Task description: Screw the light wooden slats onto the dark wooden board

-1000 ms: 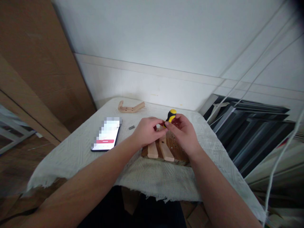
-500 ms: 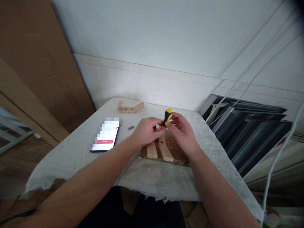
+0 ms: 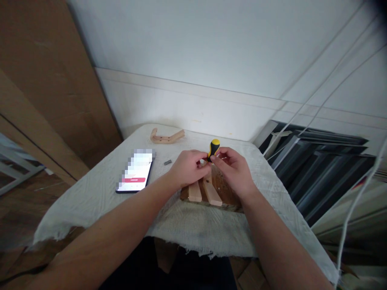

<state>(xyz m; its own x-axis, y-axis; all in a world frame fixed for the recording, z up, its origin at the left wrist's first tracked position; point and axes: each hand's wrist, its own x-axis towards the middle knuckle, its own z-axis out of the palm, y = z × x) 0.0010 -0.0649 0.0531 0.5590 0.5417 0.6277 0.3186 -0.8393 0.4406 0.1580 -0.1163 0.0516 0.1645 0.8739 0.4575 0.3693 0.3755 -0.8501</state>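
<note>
A short screwdriver [image 3: 214, 148] with a fat yellow-and-black handle stands nearly upright above a brown wooden board [image 3: 226, 188]. The fingertips of my right hand [image 3: 237, 171] close on the handle from the right. My left hand [image 3: 190, 167] pinches low down beside the handle's base; what lies between its fingertips is hidden. Beneath my hands, a pale wooden strip with a dark hole [image 3: 213, 195] and a second pale wooden strip [image 3: 195, 193] rest on the board, their far ends covered by my fingers. The screwdriver's tip cannot be seen.
A phone [image 3: 139, 171] with a lit screen lies left on the white cloth [image 3: 99, 189]. Small grey metal pieces [image 3: 167, 162] lie beside it. Farther back is a bent wooden hook with holes [image 3: 167, 139]. Dark panels [image 3: 320, 161] and white cables [image 3: 356, 197] stand at right; a wall closes the back.
The view shifts very slightly. Both hands stay around the screwdriver, with its handle a touch lower and my right fingers slightly changed in position.
</note>
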